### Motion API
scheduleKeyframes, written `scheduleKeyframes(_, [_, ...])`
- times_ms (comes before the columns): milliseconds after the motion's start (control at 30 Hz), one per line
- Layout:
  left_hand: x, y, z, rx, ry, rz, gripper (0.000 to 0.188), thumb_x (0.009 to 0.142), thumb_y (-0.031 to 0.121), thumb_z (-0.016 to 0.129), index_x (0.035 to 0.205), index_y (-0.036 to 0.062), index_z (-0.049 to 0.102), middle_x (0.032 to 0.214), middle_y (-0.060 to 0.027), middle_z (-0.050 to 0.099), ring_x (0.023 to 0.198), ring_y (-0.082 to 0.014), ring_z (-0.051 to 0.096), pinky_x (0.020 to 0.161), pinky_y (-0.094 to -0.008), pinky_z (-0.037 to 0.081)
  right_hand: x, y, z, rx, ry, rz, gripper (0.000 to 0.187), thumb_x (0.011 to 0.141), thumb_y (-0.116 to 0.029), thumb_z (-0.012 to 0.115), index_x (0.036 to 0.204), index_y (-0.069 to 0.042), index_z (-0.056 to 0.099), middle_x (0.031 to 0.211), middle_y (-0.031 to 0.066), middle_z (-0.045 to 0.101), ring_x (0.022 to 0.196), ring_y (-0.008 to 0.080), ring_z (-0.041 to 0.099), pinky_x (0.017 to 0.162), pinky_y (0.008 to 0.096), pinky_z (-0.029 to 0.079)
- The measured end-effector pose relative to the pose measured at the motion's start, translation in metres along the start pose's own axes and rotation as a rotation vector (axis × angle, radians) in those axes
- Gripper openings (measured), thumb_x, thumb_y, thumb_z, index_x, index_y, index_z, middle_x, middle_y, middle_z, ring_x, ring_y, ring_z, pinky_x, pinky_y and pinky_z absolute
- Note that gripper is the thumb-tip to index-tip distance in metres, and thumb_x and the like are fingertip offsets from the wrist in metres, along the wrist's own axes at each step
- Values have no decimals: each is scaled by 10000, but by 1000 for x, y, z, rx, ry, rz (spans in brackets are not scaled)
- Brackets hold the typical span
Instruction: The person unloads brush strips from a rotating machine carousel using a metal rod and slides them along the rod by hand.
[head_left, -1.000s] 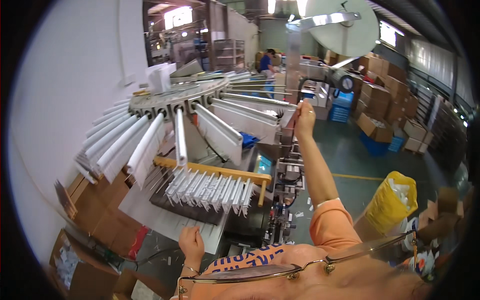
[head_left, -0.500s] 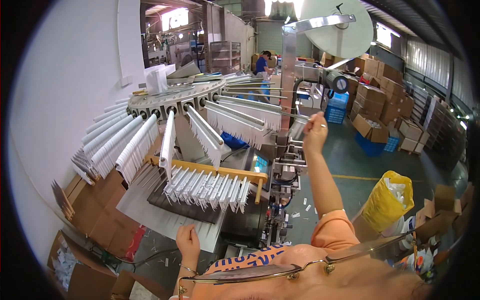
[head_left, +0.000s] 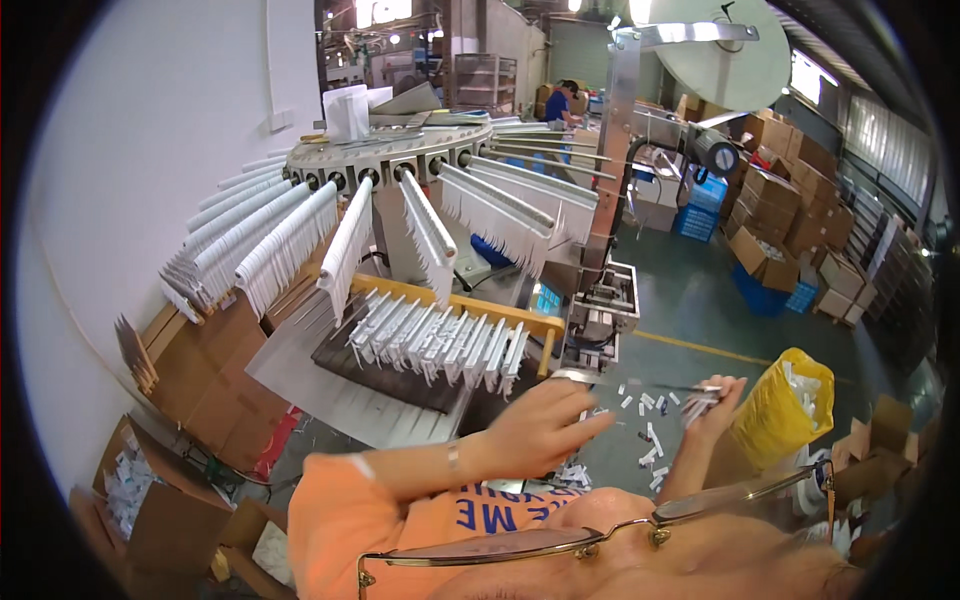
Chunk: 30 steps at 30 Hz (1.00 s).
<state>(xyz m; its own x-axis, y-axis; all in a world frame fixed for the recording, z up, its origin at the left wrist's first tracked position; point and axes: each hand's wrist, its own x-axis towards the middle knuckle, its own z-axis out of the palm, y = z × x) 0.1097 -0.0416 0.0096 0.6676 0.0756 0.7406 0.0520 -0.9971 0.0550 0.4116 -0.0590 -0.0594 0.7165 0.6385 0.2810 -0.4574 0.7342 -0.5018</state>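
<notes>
My right hand (head_left: 716, 402), out at the right, is closed on one end of a thin metal rod (head_left: 650, 385) with small white pieces bunched by the fingers. The rod runs leftward toward my left hand (head_left: 545, 425), which is palm down in front of my chest. Motion smears the left fingers, and whether they grip the rod is unclear. Ahead stands a round rotary rack (head_left: 390, 150) with rods fanning out, many hung with rows of white strips (head_left: 290, 245). Below it, more white bundles on rods (head_left: 435, 340) lie by a yellow bar (head_left: 470, 302).
A metal post (head_left: 612, 130) carries a big pale reel (head_left: 735, 55) beside the rack. At right are a yellow sack (head_left: 785, 410) and stacked cartons (head_left: 765, 195). White scraps (head_left: 650, 440) litter the floor. An open carton (head_left: 150, 500) sits at lower left; a person in blue (head_left: 563, 102) works far back.
My right hand has come down from the rack's right side, bringing the rod with it. My left hand has moved up and right toward the rod. The view has shifted a little.
</notes>
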Motion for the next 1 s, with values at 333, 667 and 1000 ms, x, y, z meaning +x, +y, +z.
scheduleKeyframes(333, [-74,-40,-22,-1103,-549,-547,536,848,68,390,1351,70,207,673,-57,563,508,-101,503,455,-244,424,-193,60,90,-443,-242,-30,458,889,-498,387,1036,-73,472,606,4,440,453,69,379,422,183,305])
scheduleKeyframes(667, [-138,-58,-106,-1982,-392,-781,402,892,48,401,1268,76,263,1025,-193,557,870,-221,589,707,-312,498,-403,171,190,-1436,-471,-620,269,681,-3,608,940,-22,539,810,127,521,628,215,502,559,287,413])
scheduleKeyframes(1000, [-236,-125,-186,-1422,-443,-815,363,840,66,452,1200,36,417,755,-65,574,589,-120,554,569,-233,475,-448,162,245,-1358,-321,-616,183,735,29,561,918,29,570,729,118,550,633,220,524,575,290,424])
